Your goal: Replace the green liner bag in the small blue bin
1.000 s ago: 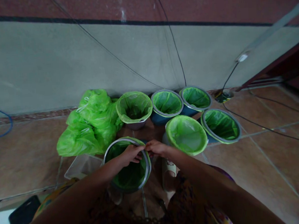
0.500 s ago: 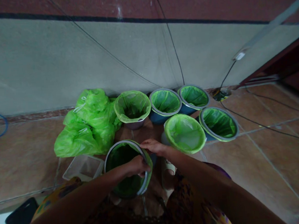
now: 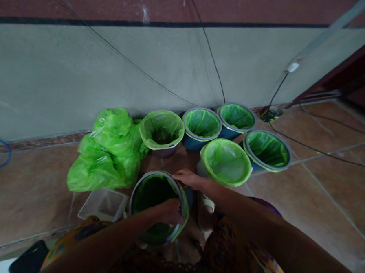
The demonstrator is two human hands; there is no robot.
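Note:
Between my feet stands a trash bin [image 3: 135,198] with a grey rim ring and a green bag lining it, the bag's edge folded over the outside. My left hand [image 3: 171,212] reaches across the bin's mouth and grips the ring on its right side; the fingertips are dim and blurred. At the far right of the rim my right hand [image 3: 187,179] pinches the ring and the bag's edge. Close by on the right is a white bin [image 3: 226,162] with a green liner over its rim.
More lined bins stand near the wall: a purplish one [image 3: 162,131] and blue ones [image 3: 202,125] with grey rings. Tied green bags [image 3: 110,152] are piled left. A clear plastic tub [image 3: 103,203] and a dark phone [image 3: 28,264] lie nearer me. Cables [image 3: 324,155] cross the floor.
The bin's ring has shifted slightly right and down, and my left hand has moved a little lower along it. My right hand stays almost in place.

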